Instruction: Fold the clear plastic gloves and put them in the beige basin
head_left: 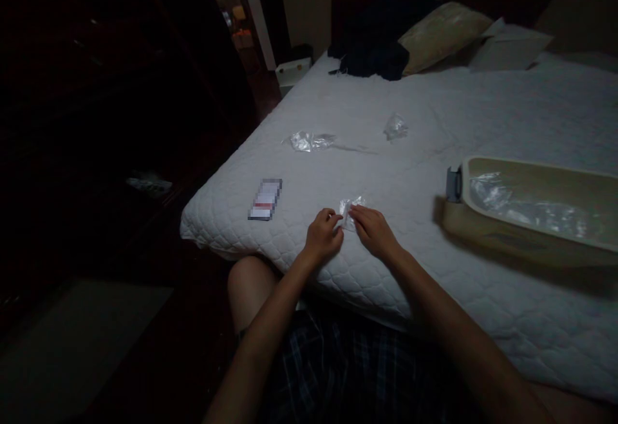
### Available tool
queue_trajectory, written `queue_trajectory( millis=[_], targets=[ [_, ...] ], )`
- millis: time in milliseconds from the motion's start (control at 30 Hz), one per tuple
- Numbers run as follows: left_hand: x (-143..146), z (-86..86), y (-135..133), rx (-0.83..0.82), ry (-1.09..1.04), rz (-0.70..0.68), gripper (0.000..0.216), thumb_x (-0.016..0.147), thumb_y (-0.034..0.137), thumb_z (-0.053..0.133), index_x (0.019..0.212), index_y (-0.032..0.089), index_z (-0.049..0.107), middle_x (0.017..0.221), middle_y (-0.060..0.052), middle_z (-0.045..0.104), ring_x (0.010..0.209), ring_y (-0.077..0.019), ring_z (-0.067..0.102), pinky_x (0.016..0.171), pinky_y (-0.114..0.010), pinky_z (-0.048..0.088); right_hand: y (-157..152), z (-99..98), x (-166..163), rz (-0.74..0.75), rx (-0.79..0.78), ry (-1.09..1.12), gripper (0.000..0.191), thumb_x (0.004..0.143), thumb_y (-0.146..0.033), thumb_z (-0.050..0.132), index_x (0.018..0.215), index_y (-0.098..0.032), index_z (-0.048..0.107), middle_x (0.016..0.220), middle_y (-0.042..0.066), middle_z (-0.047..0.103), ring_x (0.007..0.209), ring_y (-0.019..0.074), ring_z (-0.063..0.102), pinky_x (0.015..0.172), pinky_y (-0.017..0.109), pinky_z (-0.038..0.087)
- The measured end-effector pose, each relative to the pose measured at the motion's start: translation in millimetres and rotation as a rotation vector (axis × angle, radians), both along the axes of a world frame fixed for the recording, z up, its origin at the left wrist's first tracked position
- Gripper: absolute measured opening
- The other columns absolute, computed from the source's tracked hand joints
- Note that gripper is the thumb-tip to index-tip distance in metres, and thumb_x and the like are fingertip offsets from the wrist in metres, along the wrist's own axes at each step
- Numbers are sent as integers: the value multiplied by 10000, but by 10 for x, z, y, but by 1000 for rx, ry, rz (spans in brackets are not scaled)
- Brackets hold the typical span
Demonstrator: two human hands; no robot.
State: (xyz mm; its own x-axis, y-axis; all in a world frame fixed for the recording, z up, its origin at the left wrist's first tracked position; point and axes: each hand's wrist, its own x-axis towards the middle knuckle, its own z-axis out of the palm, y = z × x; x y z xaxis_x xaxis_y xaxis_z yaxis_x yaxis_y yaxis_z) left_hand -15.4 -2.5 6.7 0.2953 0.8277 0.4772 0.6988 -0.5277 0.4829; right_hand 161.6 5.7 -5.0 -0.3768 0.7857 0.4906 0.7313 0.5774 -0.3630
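Both my hands rest on the near edge of a white quilted bed (386,173). My left hand (322,236) and my right hand (373,230) each pinch a side of a small crumpled piece of clear plastic (348,208) held between them. The fingers of both hands are closed on it. A small flat rectangular object (265,199) lies on the bed to the left of my hands.
Two more crumpled clear plastic pieces (309,141) (395,127) lie farther up the bed. A beige tray-like case (531,208) holding clear plastic sits at the right. Pillows (441,35) and dark clothing (374,31) are at the headboard. The floor at left is dark.
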Motion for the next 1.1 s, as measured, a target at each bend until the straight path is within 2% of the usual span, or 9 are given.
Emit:
queue_trajectory(
  millis=[100,167,233,367,533,633,800,933,1100],
  targets=[
    [-43,-47,23,146,111,-154,444,713,103,509,1151,179,498,1250,-113,472,1175,-232,428,927,-405,416,13,-26,4,8,-13,12,319,851,-178,409,1134,-174,558,1195,98,581,1142,211,498,931,416,393],
    [-50,-86,58,180,137,-215,454,745,89,478,1192,169,464,1278,-119,465,1222,-222,393,963,-416,399,25,-43,4,7,-18,23,315,857,-183,401,1130,-177,558,1188,97,587,1135,213,505,928,420,395],
    [-48,-131,92,179,143,-236,398,773,99,467,1168,153,484,1223,-120,520,1195,-211,432,962,-407,411,30,-49,1,5,-20,42,312,861,-185,392,1124,-179,560,1180,100,591,1128,215,511,924,426,399],
    [-40,-195,118,135,163,-222,316,790,126,482,1100,142,539,1170,-119,564,1140,-219,487,946,-418,428,-24,-14,10,-11,34,109,294,848,-193,408,1096,-176,565,1172,110,591,1136,220,502,933,436,392],
    [-35,-166,89,101,152,-209,293,804,133,476,1088,143,551,1170,-115,569,1138,-212,489,950,-419,421,-214,40,99,-119,151,247,322,752,-139,466,1057,-180,563,1178,113,578,1133,234,496,941,446,382],
    [-26,-117,58,70,132,-204,290,806,142,473,1085,153,553,1167,-111,569,1138,-208,487,954,-424,413,-305,62,139,-74,145,189,411,713,-147,496,1122,-177,525,1240,120,533,1178,255,455,951,466,363],
    [-6,-36,0,47,39,-209,252,777,146,485,1010,152,582,1095,-103,598,1092,-192,510,945,-392,415,-322,62,125,17,110,57,473,765,-276,534,1221,-174,458,1283,131,500,1230,269,400,975,493,317],
    [3,7,-24,3,-36,-224,224,727,122,499,927,143,598,1051,-103,609,1070,-186,516,940,-360,413,-293,2,130,35,111,80,459,771,-280,555,1211,-180,468,1224,119,555,1197,250,443,971,470,331],
    [1,-6,-29,-122,-119,-199,235,710,128,496,922,163,589,1052,-77,609,1031,-181,535,920,-353,418,-274,-79,179,75,96,147,381,763,-180,513,1144,-188,519,1092,91,635,1075,214,545,938,447,379]
  ],
)
